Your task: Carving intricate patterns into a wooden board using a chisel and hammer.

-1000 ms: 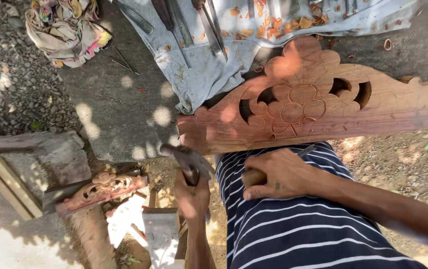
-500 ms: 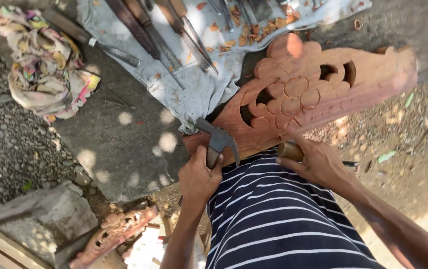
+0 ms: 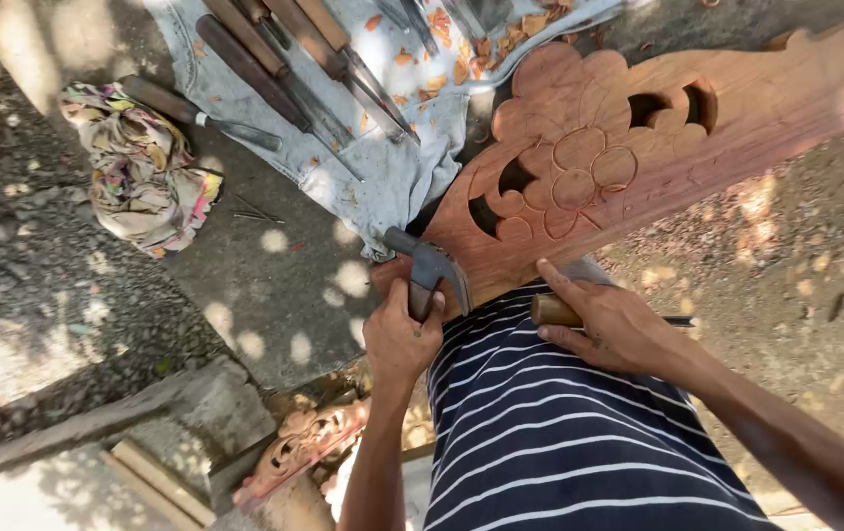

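Reddish carved wood panel (image 3: 638, 147) lies across the worker's lap, its near edge by both hands. The left hand (image 3: 400, 339) grips a hammer (image 3: 430, 267), now lowered; the right hand (image 3: 616, 326) clasps a wooden-handled chisel (image 3: 557, 312), shifted slightly rightward.

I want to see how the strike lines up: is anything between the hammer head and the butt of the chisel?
Nothing visible lies between them. The dark metal claw hammer in the left hand sits left of the wooden-handled chisel gripped by the right hand; only the carved reddish wooden panel and striped shirt show in the gap.
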